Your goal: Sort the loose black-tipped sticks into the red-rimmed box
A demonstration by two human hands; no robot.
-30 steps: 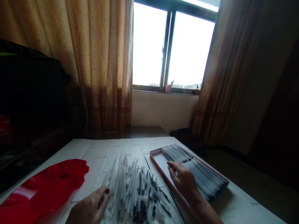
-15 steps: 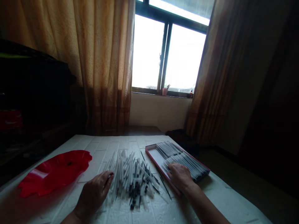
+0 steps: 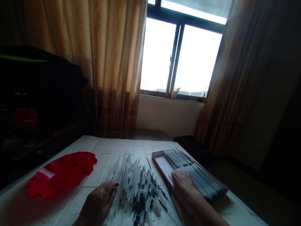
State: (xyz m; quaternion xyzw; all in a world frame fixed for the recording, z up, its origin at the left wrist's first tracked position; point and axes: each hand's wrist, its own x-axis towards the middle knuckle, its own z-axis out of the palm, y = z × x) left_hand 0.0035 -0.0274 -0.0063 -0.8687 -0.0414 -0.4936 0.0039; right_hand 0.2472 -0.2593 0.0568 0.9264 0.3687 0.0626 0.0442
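Note:
A loose heap of white pen barrels and thin black refills (image 3: 138, 185) lies in the middle of the white table (image 3: 113, 150). My left hand (image 3: 100, 202) rests flat at the heap's left edge, fingers stretched out and touching the nearest barrels. To the right stands a shallow red-rimmed box (image 3: 164, 164) filled with neat rows of assembled pens (image 3: 197, 175). My right hand (image 3: 184, 186) lies palm down on the near end of those rows, fingers spread; nothing shows in its grasp.
A red wavy-edged plastic dish (image 3: 61, 174) sits at the table's left. Behind are orange curtains (image 3: 113, 62), a bright window (image 3: 181, 59) with a small cup on the sill (image 3: 174, 94), and dark furniture (image 3: 35, 94) on the left.
The view has swung slightly and steadied. My left hand stays at the heap's left edge. My right hand has slid a little along the pens in the box.

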